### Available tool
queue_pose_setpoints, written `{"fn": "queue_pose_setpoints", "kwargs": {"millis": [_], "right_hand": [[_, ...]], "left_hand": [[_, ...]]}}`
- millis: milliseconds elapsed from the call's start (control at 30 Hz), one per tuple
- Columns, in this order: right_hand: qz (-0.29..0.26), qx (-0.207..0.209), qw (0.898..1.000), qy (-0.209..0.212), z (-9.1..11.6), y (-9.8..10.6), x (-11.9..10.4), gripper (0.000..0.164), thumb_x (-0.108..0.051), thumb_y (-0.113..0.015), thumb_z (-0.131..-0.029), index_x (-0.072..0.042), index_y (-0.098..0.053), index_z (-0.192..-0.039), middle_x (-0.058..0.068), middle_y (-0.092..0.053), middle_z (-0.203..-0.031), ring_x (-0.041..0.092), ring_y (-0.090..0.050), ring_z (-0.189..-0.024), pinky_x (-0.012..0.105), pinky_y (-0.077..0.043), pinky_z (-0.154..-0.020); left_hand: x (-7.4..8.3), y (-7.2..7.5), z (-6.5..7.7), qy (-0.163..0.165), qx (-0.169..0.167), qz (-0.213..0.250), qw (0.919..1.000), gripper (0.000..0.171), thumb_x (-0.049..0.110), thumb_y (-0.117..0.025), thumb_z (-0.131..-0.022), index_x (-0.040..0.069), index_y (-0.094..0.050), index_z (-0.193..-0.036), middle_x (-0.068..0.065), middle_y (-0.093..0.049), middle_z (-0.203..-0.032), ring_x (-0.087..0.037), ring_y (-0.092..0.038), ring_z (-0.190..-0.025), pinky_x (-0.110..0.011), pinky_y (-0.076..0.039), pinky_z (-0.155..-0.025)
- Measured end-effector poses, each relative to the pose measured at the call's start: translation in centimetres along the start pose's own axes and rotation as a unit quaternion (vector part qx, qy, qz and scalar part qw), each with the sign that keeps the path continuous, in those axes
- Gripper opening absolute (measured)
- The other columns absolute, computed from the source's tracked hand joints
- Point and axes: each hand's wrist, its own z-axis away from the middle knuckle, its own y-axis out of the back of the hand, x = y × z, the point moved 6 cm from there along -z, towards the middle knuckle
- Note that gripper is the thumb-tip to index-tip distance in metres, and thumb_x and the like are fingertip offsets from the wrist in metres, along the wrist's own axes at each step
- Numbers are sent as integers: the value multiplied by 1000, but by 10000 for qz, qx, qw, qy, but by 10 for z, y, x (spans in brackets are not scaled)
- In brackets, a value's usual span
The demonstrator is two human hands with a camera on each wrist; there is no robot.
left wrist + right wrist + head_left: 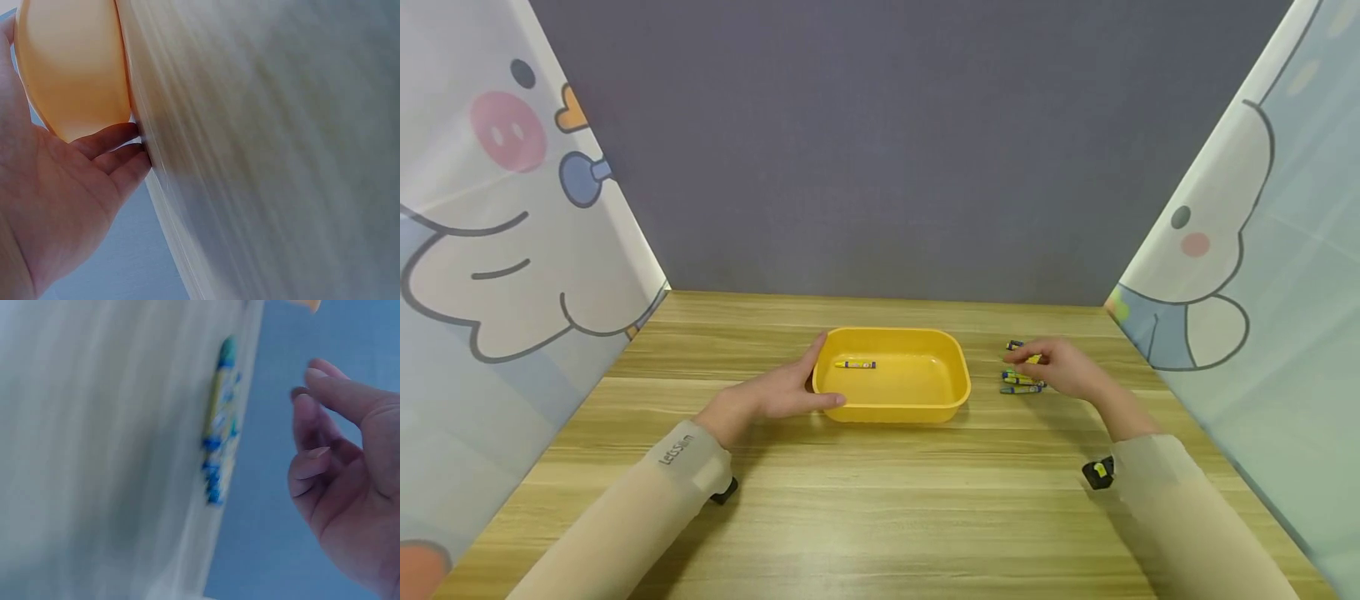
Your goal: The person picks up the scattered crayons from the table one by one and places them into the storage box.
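Observation:
A yellow plastic basin [891, 412] stands on the table, with one yellow crayon [855, 364] lying inside toward its left end. My left hand [782, 387] holds the basin's left end, the thumb at the near rim. In the left wrist view, the fingers of my left hand [75, 181] bend toward the lower edge of the basin [75, 69]. Over a small pile of crayons [1021, 389] right of the basin hovers my right hand [1063, 367], its fingers loosely bent. The right wrist view shows the right hand [350, 462] apart from the blurred crayons [219, 419], nothing visible between its fingertips.
The wood-grain table [887, 500] runs back to a dark grey panel [887, 167]. Cartoon-printed sheets hang on the left [512, 208] and right [1247, 275]. One more crayon end [1014, 345] shows behind the right fingers.

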Motion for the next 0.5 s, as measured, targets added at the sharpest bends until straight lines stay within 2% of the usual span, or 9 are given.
{"fn": "queue_pose_setpoints", "kwargs": {"millis": [167,300,500], "right_hand": [[292,-278,9991,-112,15,0,21,21,-6,-73,-104,-4,-83,-121,19,-78,-119,12,-63,-83,27,-52,-69],[495,-274,9983,-135,20,-1,29,18,-10,-74,-103,-11,-85,-117,17,-78,-125,17,-62,-96,30,-51,-77],[596,-250,9979,-22,19,-4,32,19,-8,-77,-100,-11,-86,-116,16,-80,-122,31,-71,-113,42,-57,-90]], "left_hand": [[2,0,1,-33,8,53,10000,131,74,-71,-95,19,16,-176,-30,-38,-173,-38,-56,-146,-61,-40,-126],[3,1,1,-70,5,144,9999,131,72,-72,-96,18,16,-176,-29,-38,-173,-36,-56,-145,-60,-40,-126],[5,2,3,-72,-20,166,9998,129,72,-72,-96,23,17,-176,-28,-29,-178,-40,-49,-153,-61,-37,-128]]}}
